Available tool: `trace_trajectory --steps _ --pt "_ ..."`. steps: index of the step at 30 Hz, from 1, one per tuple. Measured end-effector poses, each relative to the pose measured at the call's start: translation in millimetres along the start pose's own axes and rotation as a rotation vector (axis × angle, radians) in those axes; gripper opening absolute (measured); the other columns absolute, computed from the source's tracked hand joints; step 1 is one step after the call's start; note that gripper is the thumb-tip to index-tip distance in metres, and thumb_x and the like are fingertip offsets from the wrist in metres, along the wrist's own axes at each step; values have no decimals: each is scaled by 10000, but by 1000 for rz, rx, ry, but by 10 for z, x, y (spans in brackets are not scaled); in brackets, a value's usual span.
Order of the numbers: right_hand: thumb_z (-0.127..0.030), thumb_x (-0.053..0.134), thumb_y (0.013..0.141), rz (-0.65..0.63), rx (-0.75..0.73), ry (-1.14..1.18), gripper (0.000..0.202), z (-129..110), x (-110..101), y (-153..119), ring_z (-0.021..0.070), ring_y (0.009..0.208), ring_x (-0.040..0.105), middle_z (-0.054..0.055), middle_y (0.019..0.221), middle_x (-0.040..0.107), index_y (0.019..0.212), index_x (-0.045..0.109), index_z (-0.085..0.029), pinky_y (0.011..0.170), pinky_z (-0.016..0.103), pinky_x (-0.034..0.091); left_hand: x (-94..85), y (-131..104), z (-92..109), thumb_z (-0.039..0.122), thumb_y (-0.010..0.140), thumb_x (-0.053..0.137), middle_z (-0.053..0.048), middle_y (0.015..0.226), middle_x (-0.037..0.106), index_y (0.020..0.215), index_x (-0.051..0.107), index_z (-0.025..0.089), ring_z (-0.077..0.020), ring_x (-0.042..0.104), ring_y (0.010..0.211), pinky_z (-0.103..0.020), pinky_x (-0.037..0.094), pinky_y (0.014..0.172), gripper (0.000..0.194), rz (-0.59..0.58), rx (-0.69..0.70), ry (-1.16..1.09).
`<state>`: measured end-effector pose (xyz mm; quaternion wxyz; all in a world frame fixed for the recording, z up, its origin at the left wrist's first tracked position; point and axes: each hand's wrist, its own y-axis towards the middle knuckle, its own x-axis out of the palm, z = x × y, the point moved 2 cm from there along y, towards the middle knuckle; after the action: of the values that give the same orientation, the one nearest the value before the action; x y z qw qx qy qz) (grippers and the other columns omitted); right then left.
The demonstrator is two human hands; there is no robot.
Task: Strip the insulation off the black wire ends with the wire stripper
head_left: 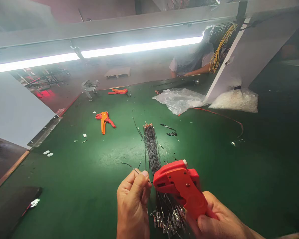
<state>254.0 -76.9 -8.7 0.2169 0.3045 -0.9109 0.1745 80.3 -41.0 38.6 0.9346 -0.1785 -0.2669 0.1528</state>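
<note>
My left hand (pixel 134 199) pinches a thin black wire (pixel 130 166) between thumb and fingers, one end pointing up and left. The wire's other end reaches the jaws of a red wire stripper (pixel 180 186). My right hand (pixel 218 215) is wrapped round the stripper's handles. Beneath the tool lies a bundle of black wires (pixel 151 146), with bare copper ends at the far side and metal terminals (pixel 169 220) at the near side. The tool hides the bundle's middle part.
On the green table (pixel 89 186) lie an orange-and-red stripper (pixel 104 121), another red tool (pixel 118 91), a metal fixture (pixel 89 89), a clear plastic bag (pixel 179 99), a filled bag (pixel 236 99) and wire scraps (pixel 171 133). A person (pixel 191 61) is beyond the table. A lit tube (pixel 142 46) hangs above.
</note>
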Motion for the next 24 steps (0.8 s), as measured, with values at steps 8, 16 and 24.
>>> trace_trajectory --steps 8,16,24 --pt "-569 740 728 62 89 -37 461 -180 119 -51 142 671 480 22 784 588 945 666 -169 654 275 417 -62 57 -10 371 735 802 38 567 469 559 532 168 -74 360 526 -161 367 486 381 12 111 23" --pt "-629 579 885 141 -229 -149 714 -169 -57 -129 255 903 569 113 1140 597 1448 335 -263 841 428 445 -74 -23 19 407 804 747 25 614 470 570 593 201 -128 416 612 -246 371 580 348 105 525 358" --pt "-161 422 1018 635 -722 -1008 563 -134 -238 -136 252 1116 526 45 1321 454 1476 358 -482 949 400 480 36 -91 -52 73 827 650 60 617 620 848 734 268 -134 483 581 -336 349 708 214 -163 1061 747"
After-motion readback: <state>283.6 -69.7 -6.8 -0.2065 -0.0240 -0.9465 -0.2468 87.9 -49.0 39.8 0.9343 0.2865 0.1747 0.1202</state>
